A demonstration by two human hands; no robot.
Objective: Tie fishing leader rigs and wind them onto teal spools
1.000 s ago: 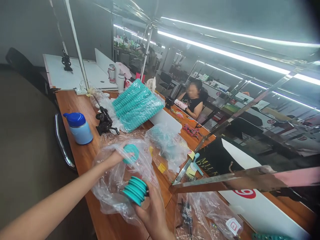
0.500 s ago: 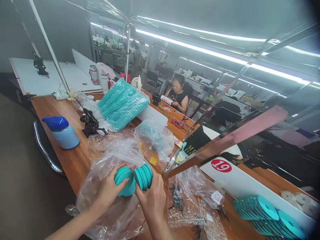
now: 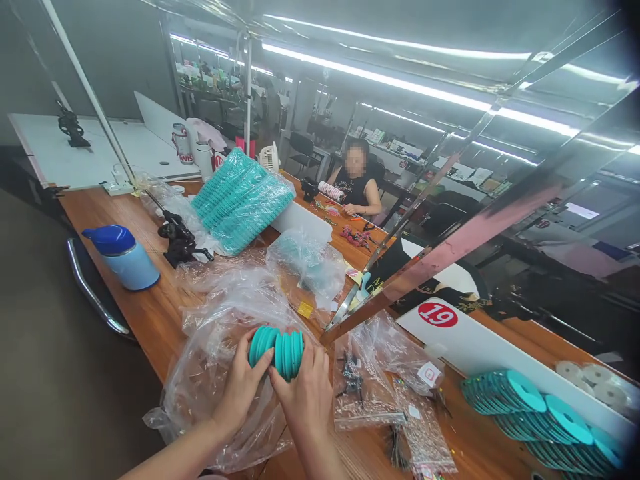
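Two short stacks of turquoise discs meet end to end above a crumpled clear plastic bag [image 3: 220, 313]. My left hand [image 3: 243, 380] is closed round the left stack [image 3: 263, 345], its thumb along the near side. Round the right stack [image 3: 289, 355] the fingers of my right hand [image 3: 305, 387] are wrapped, with the thumb near the join. Both stacks lie roughly level, their discs edge-on to the camera. The bag spreads beneath and to the left of my hands.
A blue bottle [image 3: 123, 257] and a black clamp device [image 3: 180, 240] stand at the left. Wrapped turquoise discs [image 3: 243, 200] lie behind. A metal post [image 3: 350, 300] rises right of my hands, near small bags [image 3: 370, 387]. More disc stacks [image 3: 530, 400] lie at right. A person sits across.
My left hand has moved right and its stack has turned from tilted to aligned with the right stack, closing the gap between them. The seated person's arm has lowered to the table.
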